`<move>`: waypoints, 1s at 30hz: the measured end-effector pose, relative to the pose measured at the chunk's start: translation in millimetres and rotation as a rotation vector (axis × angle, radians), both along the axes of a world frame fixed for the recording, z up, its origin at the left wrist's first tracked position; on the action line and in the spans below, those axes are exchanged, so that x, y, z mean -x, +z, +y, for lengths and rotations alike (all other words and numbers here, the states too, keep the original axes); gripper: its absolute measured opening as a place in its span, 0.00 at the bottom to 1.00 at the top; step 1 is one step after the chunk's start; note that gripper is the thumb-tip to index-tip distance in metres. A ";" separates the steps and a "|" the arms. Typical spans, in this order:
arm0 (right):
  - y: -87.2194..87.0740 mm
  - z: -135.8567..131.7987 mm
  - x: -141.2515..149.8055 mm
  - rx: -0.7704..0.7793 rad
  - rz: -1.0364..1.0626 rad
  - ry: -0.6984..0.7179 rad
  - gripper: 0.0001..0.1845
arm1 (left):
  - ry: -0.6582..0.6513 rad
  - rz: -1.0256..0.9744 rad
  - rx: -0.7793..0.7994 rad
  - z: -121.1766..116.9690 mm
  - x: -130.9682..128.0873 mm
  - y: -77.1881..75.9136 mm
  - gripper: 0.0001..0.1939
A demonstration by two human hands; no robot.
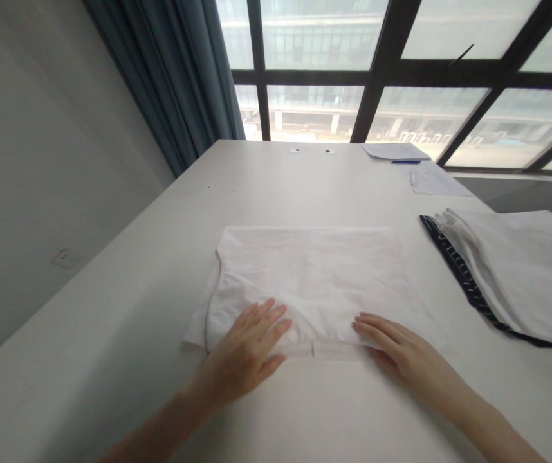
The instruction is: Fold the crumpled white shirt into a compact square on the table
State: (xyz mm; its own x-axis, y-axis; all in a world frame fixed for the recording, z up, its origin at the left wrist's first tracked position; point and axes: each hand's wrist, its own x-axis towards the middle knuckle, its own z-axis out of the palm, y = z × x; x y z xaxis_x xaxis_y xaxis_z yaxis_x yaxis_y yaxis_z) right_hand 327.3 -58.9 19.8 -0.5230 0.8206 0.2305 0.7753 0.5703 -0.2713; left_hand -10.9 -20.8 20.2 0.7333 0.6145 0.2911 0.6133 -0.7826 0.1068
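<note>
A folded white cloth garment (314,276) lies on the white table in front of me, with a curved edge on its left side and creases near its front. My left hand (251,347) rests on its front left part, palm down, fingers stretched out and a little apart. On the front right part lies my right hand (396,347), its fingers extended over the fabric and its thumb partly hidden beneath. Between the two hands a strip of the cloth's lower layer shows along the front edge. Neither hand grips the fabric.
At the right, a stack of folded white cloth (531,263) sits on a dark striped piece of fabric (469,286). Papers (394,152) and a blue pen (406,162) lie at the table's (126,308) far right corner. A blue curtain (184,77) hangs beside the windows.
</note>
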 end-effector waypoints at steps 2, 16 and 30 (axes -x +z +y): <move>-4.1 -3.1 -4.5 -0.035 0.028 -0.029 0.18 | -0.014 0.033 -0.038 -3.6 -7.7 -7.1 0.18; 25.9 -0.7 -12.6 0.315 0.152 0.004 0.16 | -0.107 0.116 0.198 1.6 35.3 2.7 0.22; -20.9 39.1 50.7 0.029 -0.150 0.084 0.29 | -0.052 0.161 0.063 20.6 -25.3 -17.1 0.31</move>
State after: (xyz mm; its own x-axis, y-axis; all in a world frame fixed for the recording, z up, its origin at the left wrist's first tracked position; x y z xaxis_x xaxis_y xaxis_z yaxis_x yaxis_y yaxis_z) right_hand 276.7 -19.7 -1.1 -0.6164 0.7780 0.1216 0.7584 0.6281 -0.1739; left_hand 14.3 -0.2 3.1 0.7986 0.5878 0.1291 0.5854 -0.8085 0.0602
